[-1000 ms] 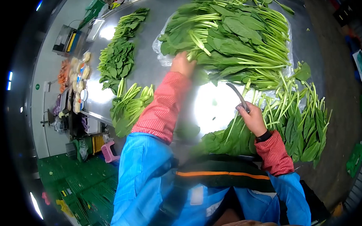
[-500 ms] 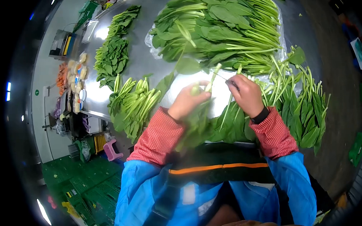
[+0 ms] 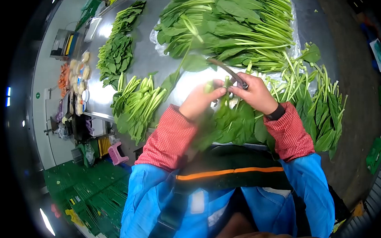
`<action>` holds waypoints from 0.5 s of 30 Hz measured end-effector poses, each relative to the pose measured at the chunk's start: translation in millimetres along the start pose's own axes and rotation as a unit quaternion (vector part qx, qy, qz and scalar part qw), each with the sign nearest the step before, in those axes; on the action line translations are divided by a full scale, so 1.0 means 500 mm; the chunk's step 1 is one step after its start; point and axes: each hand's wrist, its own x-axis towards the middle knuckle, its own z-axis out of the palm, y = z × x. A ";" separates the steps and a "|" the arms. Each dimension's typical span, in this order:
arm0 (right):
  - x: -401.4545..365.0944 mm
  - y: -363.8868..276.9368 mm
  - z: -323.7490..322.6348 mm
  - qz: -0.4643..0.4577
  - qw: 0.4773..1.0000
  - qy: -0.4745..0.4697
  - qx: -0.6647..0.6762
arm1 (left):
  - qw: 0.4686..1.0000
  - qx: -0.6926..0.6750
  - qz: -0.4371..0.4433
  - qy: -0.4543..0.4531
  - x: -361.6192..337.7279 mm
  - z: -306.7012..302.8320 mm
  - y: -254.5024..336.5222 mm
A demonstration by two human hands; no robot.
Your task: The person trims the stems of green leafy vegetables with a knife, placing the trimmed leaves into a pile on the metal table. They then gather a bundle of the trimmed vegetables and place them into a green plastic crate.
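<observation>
In the head view, my left hand (image 3: 201,100) is closed around a leafy green stalk (image 3: 227,83), its cut end up between thumb and fingers. Broad leaves (image 3: 234,123) spread below it towards my apron. My right hand (image 3: 257,95) grips a small knife (image 3: 228,70), whose dark blade slants up and to the left. The right thumb comes right up to the stalk, close to the left thumb. Beyond my hands lies a big heap of leafy greens (image 3: 237,29) on clear plastic.
On the metal table (image 3: 148,45), a row of greens (image 3: 116,54) and a small bunch (image 3: 141,102) lie left. More greens (image 3: 320,118) hang over the right edge. Packed pale goods (image 3: 80,76) stand far left, with a pink stool (image 3: 116,154) and green crates (image 3: 90,189) below.
My hands have come together at the stalk. The right hand has moved slightly left, and the knife blade now points further up and left. The stalk's top has dropped a little.
</observation>
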 end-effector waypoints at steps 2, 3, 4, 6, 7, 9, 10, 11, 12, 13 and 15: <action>0.008 0.006 -0.005 0.020 0.999 -0.027 -0.025 | 0.999 0.027 -0.028 -0.003 -0.001 -0.014 0.007; 0.012 0.001 -0.010 0.043 0.998 -0.036 -0.027 | 0.999 0.026 -0.021 -0.010 -0.002 -0.022 0.003; 0.017 -0.010 -0.011 0.016 0.991 -0.034 -0.128 | 0.999 0.024 -0.015 -0.015 -0.004 -0.030 -0.003; 0.021 0.003 0.008 -0.031 0.979 -0.012 -0.201 | 0.999 -0.001 -0.018 -0.032 -0.014 -0.040 -0.002; 0.028 0.013 0.016 -0.058 0.969 0.000 -0.239 | 0.999 -0.023 -0.025 -0.042 -0.025 -0.044 0.009; 0.048 0.051 0.020 -0.008 0.954 0.015 -0.299 | 0.995 -0.065 -0.040 -0.062 -0.053 -0.056 0.027; 0.056 0.072 0.020 0.021 0.953 0.006 -0.303 | 0.995 -0.084 -0.033 -0.049 -0.066 -0.067 0.027; 0.070 0.090 0.019 0.047 0.950 -0.003 -0.308 | 0.992 -0.113 -0.028 -0.044 -0.068 -0.084 0.027; 0.091 0.082 0.027 0.022 0.956 0.011 -0.291 | 0.989 -0.142 -0.026 -0.039 -0.072 -0.101 0.023; 0.113 0.064 0.040 -0.001 0.962 0.026 -0.271 | 0.984 -0.170 -0.026 -0.035 -0.075 -0.116 0.015; 0.180 0.006 0.063 0.008 0.970 0.058 -0.235 | 0.980 -0.196 -0.017 -0.007 -0.072 -0.138 -0.008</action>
